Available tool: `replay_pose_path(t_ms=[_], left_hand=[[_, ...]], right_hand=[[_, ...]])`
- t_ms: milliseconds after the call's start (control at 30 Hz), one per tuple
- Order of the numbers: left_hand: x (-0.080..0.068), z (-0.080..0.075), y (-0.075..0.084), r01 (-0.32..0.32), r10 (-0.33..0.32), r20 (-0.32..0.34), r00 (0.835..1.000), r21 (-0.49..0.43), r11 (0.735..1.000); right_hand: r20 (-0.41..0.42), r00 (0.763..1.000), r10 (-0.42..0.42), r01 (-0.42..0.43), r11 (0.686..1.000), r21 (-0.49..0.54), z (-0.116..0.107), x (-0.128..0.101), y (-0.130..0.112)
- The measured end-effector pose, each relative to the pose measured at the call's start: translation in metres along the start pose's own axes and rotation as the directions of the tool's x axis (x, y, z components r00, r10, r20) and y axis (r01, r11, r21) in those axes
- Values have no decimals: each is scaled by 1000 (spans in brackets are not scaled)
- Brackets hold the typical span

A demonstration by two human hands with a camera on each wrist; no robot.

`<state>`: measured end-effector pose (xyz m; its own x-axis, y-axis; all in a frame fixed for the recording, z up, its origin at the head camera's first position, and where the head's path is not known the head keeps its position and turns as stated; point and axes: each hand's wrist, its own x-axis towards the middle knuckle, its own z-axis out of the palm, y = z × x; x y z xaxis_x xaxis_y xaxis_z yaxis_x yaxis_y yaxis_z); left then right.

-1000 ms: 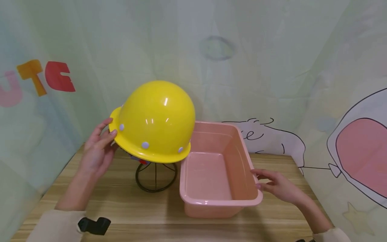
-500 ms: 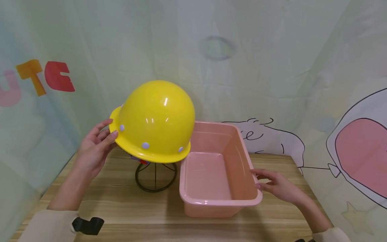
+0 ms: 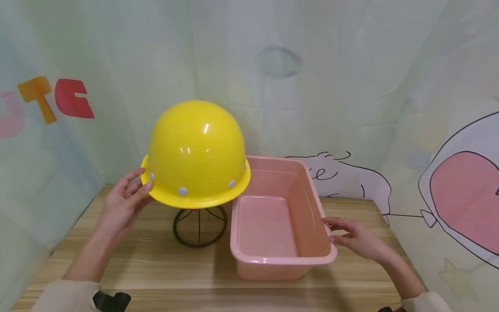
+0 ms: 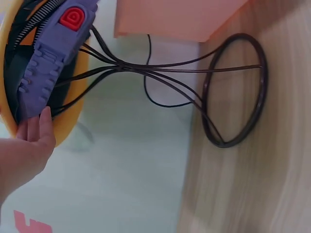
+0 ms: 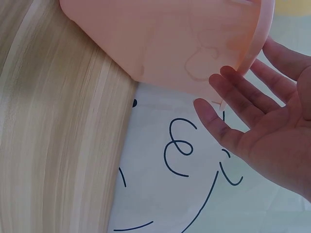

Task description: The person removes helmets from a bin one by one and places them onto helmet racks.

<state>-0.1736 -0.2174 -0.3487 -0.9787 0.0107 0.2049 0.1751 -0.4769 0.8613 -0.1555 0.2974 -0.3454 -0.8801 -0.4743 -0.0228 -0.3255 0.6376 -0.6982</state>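
A yellow hard hat with pale round studs along its brim sits over a dark wire stand. My left hand pinches the hat's left brim between thumb and fingers. The left wrist view shows the hat's underside, with a purple strap piece bearing a red knob; my left fingers touch its lower end. To the right stands a pink plastic tub. My right hand touches the tub's right rim with finger and thumb tips, its fingers loosely extended in the right wrist view.
The wooden table carries the stand and the tub side by side. A pale printed curtain hangs close behind and at both sides. The hat's right brim overlaps the tub's left rim in the head view.
The hat has turned and levelled on the stand: its left brim has dropped and its right brim has risen. My left hand has kept its pinch. The right hand and tub have hardly moved.
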Motion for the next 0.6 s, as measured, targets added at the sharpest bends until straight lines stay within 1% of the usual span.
replay_pose_path(t_ms=[167,433,600], left_hand=[[-3,-2,-5,15,-15,-7,1000,14,1000],[-5,1,-1,-19,19,0,1000,27,999],[-6,2,2,-34,33,14,999,42,999]], right_hand=[[3,1000,4,-4,1000,-7,-1,0,-1],[12,1000,-13,13,1000,1,-1,0,0],[12,1000,-1,1,1000,18,0,-2,2]])
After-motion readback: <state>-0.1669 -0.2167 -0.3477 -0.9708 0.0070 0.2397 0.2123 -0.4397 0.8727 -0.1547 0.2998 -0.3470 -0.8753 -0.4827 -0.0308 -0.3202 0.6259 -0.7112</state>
